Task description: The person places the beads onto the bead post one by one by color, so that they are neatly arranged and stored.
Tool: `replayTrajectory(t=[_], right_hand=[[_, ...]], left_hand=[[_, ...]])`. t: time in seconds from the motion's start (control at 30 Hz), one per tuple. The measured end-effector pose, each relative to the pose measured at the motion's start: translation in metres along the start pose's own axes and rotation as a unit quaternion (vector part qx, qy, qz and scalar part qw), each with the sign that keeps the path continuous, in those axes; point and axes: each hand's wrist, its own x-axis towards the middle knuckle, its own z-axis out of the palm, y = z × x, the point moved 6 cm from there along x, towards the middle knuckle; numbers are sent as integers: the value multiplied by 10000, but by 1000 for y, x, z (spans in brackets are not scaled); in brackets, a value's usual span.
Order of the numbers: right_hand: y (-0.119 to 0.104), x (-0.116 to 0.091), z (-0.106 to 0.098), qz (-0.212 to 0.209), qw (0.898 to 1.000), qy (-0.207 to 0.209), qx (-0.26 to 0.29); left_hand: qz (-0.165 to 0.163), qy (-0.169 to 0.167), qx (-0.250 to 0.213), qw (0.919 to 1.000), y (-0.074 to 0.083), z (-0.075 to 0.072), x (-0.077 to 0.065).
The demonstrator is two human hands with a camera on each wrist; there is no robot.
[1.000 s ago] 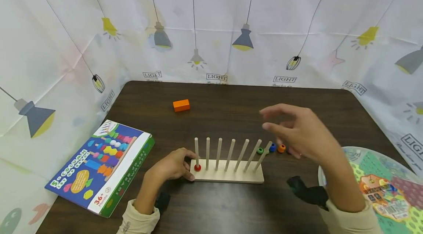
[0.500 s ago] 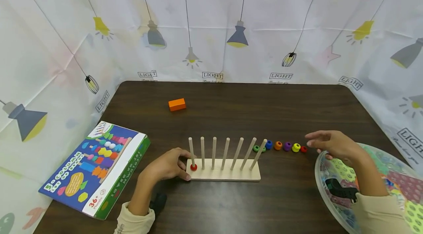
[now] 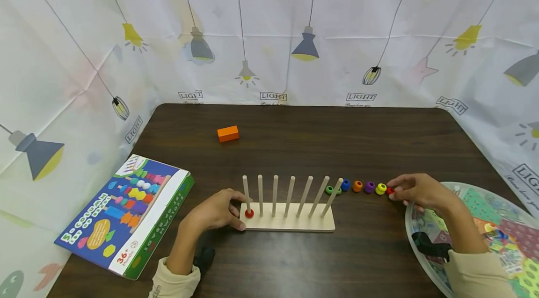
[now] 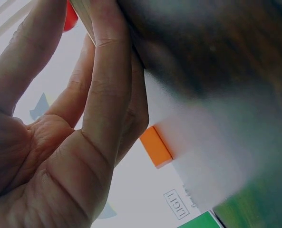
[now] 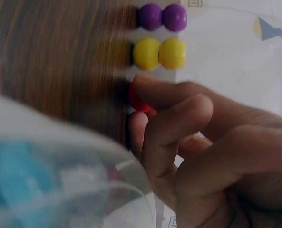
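Note:
My left hand (image 3: 216,211) grips the left end of a wooden peg board (image 3: 290,225) with a row of upright pegs. A red bead (image 3: 249,214) sits at the foot of the leftmost peg; the other pegs are bare. To the right, my right hand (image 3: 425,193) pinches another red bead (image 5: 138,99) at the end of a row on the table, the fingers hiding most of it. Beside it stand a yellow bead (image 3: 381,189), a purple bead (image 3: 369,187), an orange bead (image 3: 357,186), a blue bead (image 3: 345,185) and green beads (image 3: 329,190). In the right wrist view, yellow and purple beads show in pairs.
A blue and green toy box (image 3: 126,214) lies at the left. Toward the back is an orange block (image 3: 228,134). Under my right forearm, a round clear-rimmed container (image 3: 414,242) with a colourful patterned surface takes up the right side of the dark table (image 3: 294,265).
My right hand has come down from above the beads to the right end of the row and now pinches the red bead. The left hand has stayed on the peg board.

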Motion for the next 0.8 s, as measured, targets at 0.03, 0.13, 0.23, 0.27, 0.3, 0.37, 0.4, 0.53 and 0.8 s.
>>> replayTrajectory(t=[0.03, 0.13, 0.23, 0.27, 0.3, 0.37, 0.4, 0.53, 0.8], right_hand=[[-1, 0, 0, -4, 10000, 31, -15], [-3, -2, 0, -19, 9999, 112, -1], [-10, -8, -5, -162, 9996, 209, 52], [-15, -10, -8, -245, 9993, 246, 126], [-22, -14, -12, -343, 9989, 272, 193], [-40, -21, -22, -615, 9970, 347, 311], [-51, -25, -25, -762, 9956, 382, 377], [-109, -42, -24, -1395, 9878, 434, 541], [-253, -78, 50, -2281, 9736, -121, 17]], left_hand=[[4, 4, -7, 10000, 0, 0, 0], [16, 4, -20, 10000, 0, 0, 0], [-11, 5, -11, 10000, 1, 0, -1], [-17, 10, -2, 10000, 1, 0, -1], [-44, 17, 0, 10000, 2, 0, -1], [-24, 26, -1, 10000, 3, 0, -1], [-4, 32, -21, 10000, 4, 0, -1], [53, 72, -90, 9999, 6, 1, -1], [45, 60, -58, 10000, 3, -1, -3]])
